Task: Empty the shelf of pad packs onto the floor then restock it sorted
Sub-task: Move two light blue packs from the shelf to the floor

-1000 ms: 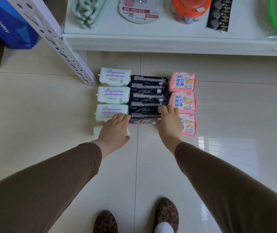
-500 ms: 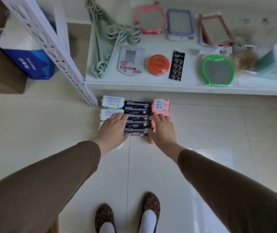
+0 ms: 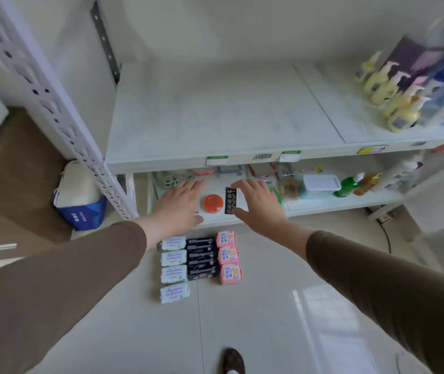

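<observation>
We hold both hands — left hand [image 3: 179,202], right hand [image 3: 257,205] — spread and holding nothing above the pad packs [image 3: 200,259], sorted in three columns on the floor [image 3: 269,319]. The shelf [image 3: 215,114] looks bare (left section), so lift one colour at a time, keeping columns intact.

Low in the middle of the frame, the pad packs lie flat on the floor in three touching columns: four white packs [image 3: 173,268] on the left, a stack-like row of black packs [image 3: 201,259] in the centre, three pink packs [image 3: 228,257] on the right. The shelf [image 3: 215,117] above them, centre frame, is bare.
</observation>
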Demonstrator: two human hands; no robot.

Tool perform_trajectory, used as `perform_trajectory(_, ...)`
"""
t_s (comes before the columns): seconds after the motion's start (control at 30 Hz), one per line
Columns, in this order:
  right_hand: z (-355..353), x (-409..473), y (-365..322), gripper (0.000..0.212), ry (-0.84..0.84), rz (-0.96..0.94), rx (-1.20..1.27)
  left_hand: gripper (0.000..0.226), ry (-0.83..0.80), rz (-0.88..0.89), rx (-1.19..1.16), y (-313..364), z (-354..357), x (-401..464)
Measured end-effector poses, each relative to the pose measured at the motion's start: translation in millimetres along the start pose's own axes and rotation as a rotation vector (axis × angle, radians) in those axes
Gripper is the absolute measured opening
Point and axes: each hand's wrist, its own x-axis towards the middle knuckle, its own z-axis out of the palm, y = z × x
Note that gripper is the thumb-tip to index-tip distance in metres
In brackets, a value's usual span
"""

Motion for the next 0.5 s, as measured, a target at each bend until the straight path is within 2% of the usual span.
perform_trajectory(0.23, -168.3, -23.7, -34.0, 0.06, 0.113, -0.032, -0.082, 0.087, 0.147, 0.13, 0.048, 59.3, -171.3, -9.2)
perform_trajectory(0.5, -317.0, -50.8, -49.8, 0.061, 0.335, -0.048, -0.135, 0.086, 0.323, 0.273, 0.141, 122.4, -308.0, -15.2)
